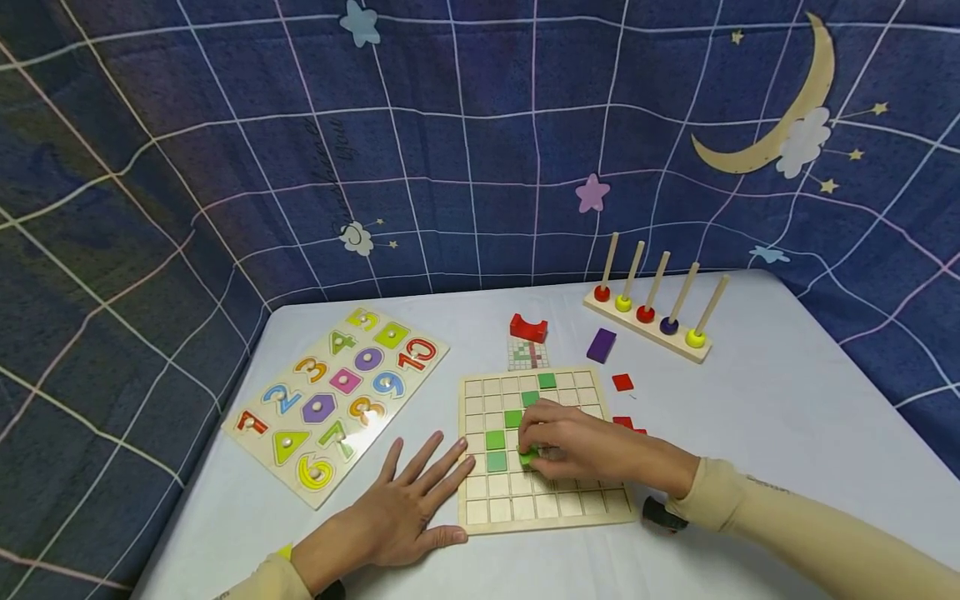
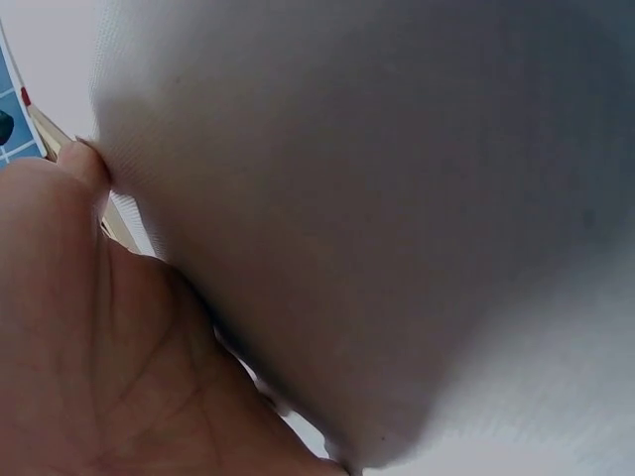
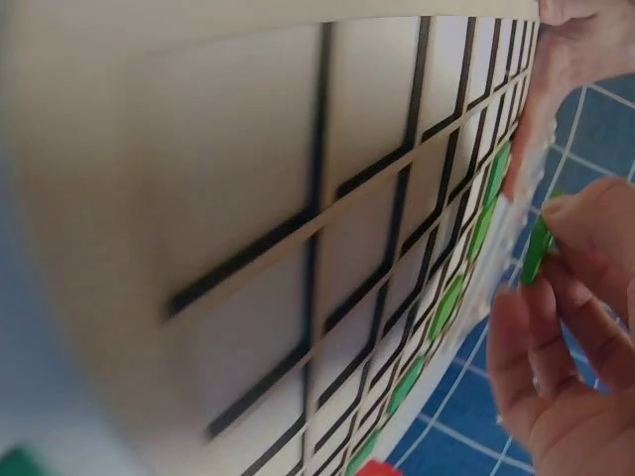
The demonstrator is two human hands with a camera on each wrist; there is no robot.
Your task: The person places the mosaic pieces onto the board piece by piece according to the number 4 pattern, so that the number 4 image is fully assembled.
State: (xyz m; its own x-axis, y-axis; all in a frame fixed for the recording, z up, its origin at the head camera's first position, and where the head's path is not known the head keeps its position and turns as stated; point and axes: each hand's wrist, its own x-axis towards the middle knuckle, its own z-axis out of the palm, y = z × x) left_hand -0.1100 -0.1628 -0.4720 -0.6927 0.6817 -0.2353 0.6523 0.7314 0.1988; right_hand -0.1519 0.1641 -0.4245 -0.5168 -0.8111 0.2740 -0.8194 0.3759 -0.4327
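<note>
A wooden grid board [image 1: 551, 527] lies on the white table with several green square tiles, such as a green tile [image 1: 495, 439], set in its cells. My right hand [image 1: 573, 442] is over the middle of the board and pinches another green tile [image 3: 537, 248] between thumb and fingers. In the right wrist view that tile is tilted and apart from the board. My left hand [image 1: 401, 517] lies flat on the table with fingers spread, its fingertips at the board's left edge. In the left wrist view the palm [image 2: 109, 367] rests against the white cloth.
A number-and-shape puzzle board [image 1: 315, 494] lies at left. Behind the grid board are a patterned card [image 1: 528, 354], a red block [image 1: 528, 328] and a purple block [image 1: 601, 346]. Red tiles, one red tile [image 1: 622, 382] among them, lie at right. A peg stand [image 1: 682, 346] stands far right.
</note>
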